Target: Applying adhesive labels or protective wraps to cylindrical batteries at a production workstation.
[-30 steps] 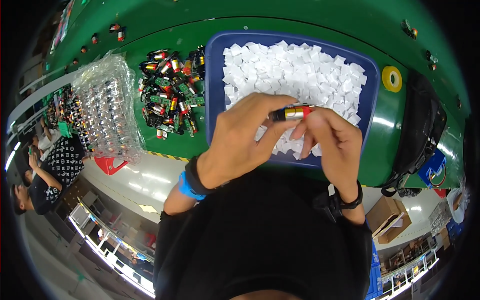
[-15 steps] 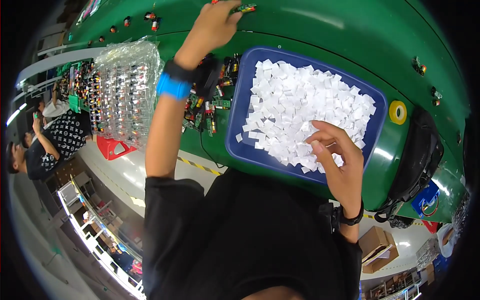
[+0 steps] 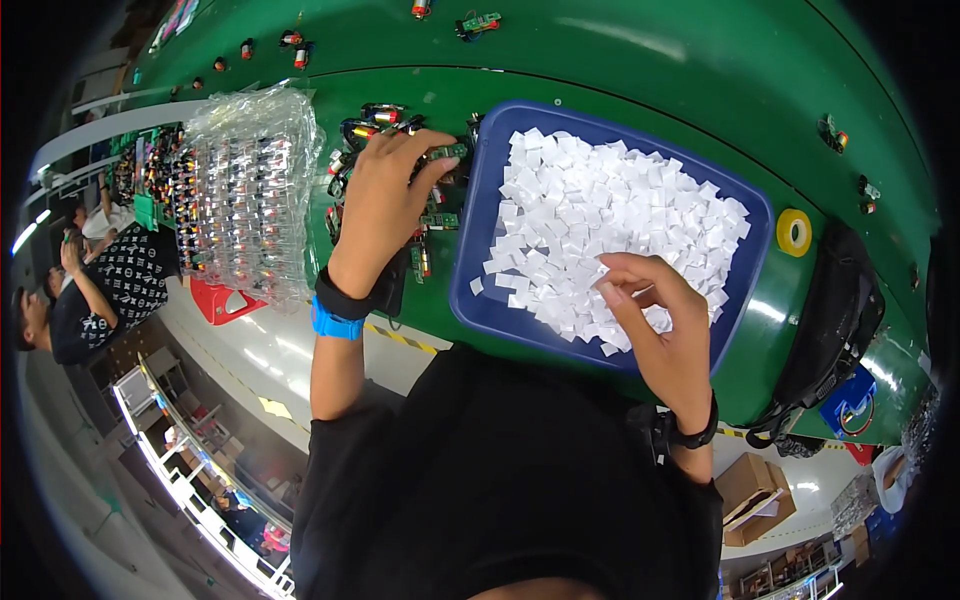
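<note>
My left hand (image 3: pixel 385 200) reaches over a pile of small green circuit boards with red-and-yellow cylindrical parts (image 3: pixel 420 258). Its thumb and forefinger close around one green circuit board (image 3: pixel 449 152) at the pile's right side. A shallow blue tray (image 3: pixel 464 245) stands just right of the pile, heaped with small white paper squares (image 3: pixel 620 205). Above the tray's near right part, my right hand (image 3: pixel 655 315) has thumb and forefinger tips pinched together. Whatever lies between those tips blends with the white squares behind.
Left of the pile, a clear plastic tray (image 3: pixel 250 200) holds rows of similar parts. Another circuit board (image 3: pixel 478 25) lies at the far side. A yellow tape roll (image 3: pixel 794 232) and a black bag (image 3: pixel 835 310) sit right of the tray. A co-worker (image 3: pixel 110 280) is at the left.
My left hand has come back from the far side of the table to the pile, leaving a circuit board behind there. My right hand has shifted slightly left, its fingertips closer together.
</note>
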Motion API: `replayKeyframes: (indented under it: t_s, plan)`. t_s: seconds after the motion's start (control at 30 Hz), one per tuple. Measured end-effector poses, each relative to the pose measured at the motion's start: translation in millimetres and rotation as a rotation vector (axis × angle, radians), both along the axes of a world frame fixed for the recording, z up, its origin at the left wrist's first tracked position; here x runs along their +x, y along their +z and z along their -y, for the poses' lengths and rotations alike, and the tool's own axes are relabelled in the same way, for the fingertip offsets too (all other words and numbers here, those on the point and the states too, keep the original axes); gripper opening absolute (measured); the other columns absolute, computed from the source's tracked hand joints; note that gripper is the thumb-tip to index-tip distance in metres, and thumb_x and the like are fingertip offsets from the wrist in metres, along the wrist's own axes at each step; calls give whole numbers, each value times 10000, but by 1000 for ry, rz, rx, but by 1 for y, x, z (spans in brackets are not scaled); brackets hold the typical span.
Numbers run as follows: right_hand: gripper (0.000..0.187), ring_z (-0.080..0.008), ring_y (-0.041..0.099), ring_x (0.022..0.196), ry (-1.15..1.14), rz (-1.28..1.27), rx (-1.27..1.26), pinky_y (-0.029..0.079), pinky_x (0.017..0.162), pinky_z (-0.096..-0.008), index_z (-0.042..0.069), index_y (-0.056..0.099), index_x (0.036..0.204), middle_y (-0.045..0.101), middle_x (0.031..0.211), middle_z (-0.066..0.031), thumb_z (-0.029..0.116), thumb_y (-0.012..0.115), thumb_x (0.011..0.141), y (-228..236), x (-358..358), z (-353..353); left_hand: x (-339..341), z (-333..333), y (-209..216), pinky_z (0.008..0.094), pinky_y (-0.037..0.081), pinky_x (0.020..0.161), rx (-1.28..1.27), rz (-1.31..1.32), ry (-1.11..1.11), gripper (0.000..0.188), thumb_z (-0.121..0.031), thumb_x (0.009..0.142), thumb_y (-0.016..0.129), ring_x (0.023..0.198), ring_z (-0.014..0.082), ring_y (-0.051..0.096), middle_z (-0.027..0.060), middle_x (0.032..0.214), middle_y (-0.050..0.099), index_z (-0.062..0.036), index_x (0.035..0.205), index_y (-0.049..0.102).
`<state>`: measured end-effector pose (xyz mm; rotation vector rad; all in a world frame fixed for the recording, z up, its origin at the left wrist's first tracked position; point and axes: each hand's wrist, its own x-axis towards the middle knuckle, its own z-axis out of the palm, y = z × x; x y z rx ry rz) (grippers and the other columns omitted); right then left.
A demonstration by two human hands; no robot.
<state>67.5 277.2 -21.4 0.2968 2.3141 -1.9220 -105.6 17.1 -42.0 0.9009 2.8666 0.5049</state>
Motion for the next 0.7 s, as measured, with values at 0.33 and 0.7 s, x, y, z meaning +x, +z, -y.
replayKeyframes:
  t_s: [0.33, 0.7]
  plan:
    - [327, -140, 684, 914, -111, 43, -310, 532, 705, -239, 5, 645, 1241, 708, 1061, -92, 22, 696, 919, 11, -10, 12, 67, -47, 40, 349, 530, 784, 488, 145, 29, 250, 23, 835, 740, 906, 279, 676, 115, 1076, 717, -22, 1076, 693]
    - [430, -144, 649, 979, -122, -243, -59, 565, 715, -257, -7, 609, 1240, 637, 1179, -114, -28, 764, 839, -10, 8, 2, 95, -75, 18, 313, 587, 864, 1197, 1182, 156, 172, -10, 978, 638, 1002, 164, 675, 119, 1127, 686, 41, 1141, 617]
